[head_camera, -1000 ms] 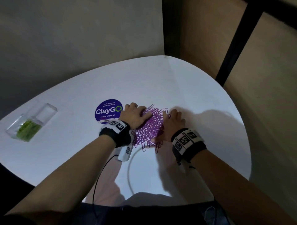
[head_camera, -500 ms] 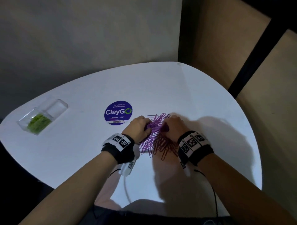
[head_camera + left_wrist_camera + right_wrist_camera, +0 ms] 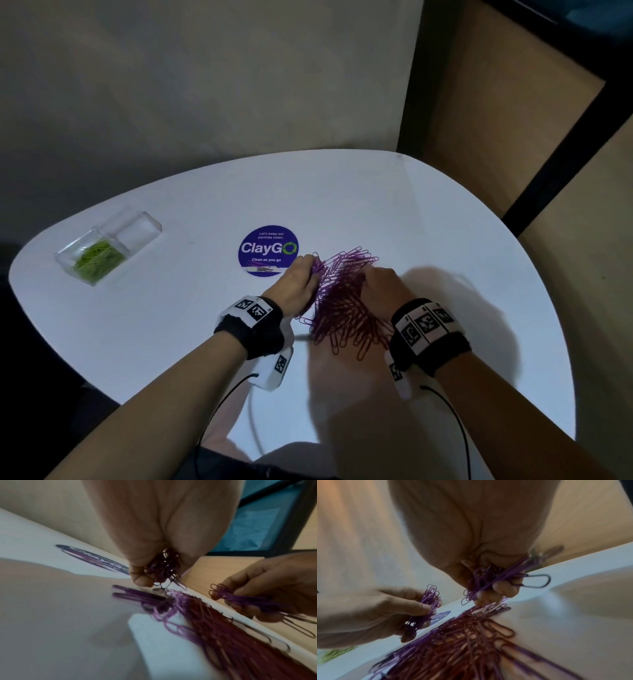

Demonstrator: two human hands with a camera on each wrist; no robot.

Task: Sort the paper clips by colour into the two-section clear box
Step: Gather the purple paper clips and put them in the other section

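A pile of purple paper clips (image 3: pixel 346 308) lies on the white table (image 3: pixel 171 325) between my two hands. My left hand (image 3: pixel 301 284) grips a bunch of purple clips (image 3: pixel 163 566) just above the pile's left edge. My right hand (image 3: pixel 380 284) holds another bunch of purple clips (image 3: pixel 489 580) over the pile's right side. Each fist is raised a little off the table. The two-section clear box (image 3: pixel 106 248) stands far left; its near section holds green clips (image 3: pixel 97 258), and I see nothing in its far section (image 3: pixel 137 229).
A round purple ClayGO sticker (image 3: pixel 268 250) is stuck on the table just beyond my left hand. The table's rounded edge (image 3: pixel 561 342) curves close on the right. Cables run from both wrist cameras toward my body.
My hands lay flat on the spread pile a second ago. They have since curled, gathered clips and lifted slightly. The pile is drawn narrower between them.
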